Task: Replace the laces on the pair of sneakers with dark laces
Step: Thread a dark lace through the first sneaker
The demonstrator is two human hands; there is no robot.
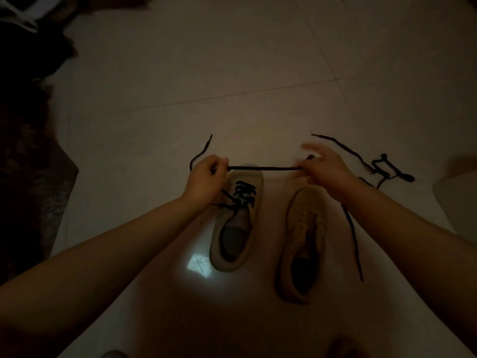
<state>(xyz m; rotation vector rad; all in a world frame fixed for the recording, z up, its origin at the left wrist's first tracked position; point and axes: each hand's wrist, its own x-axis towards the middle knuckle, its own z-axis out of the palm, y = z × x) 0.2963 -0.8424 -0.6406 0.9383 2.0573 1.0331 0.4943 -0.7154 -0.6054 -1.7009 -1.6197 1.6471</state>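
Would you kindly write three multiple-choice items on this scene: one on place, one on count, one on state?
1. Where is the laced sneaker?
A. left of the unlaced one
B. right of it
C. on top of it

2. How many sneakers hold a dark lace?
A. none
B. one
C. two

3. The lace between the hands is:
A. slack on the floor
B. pulled taut
C. knotted in a bow

Key: 1 A, it lies left of the bare sneaker. 2 B, only the left one is laced. 3 B, left hand and right hand stretch it straight.
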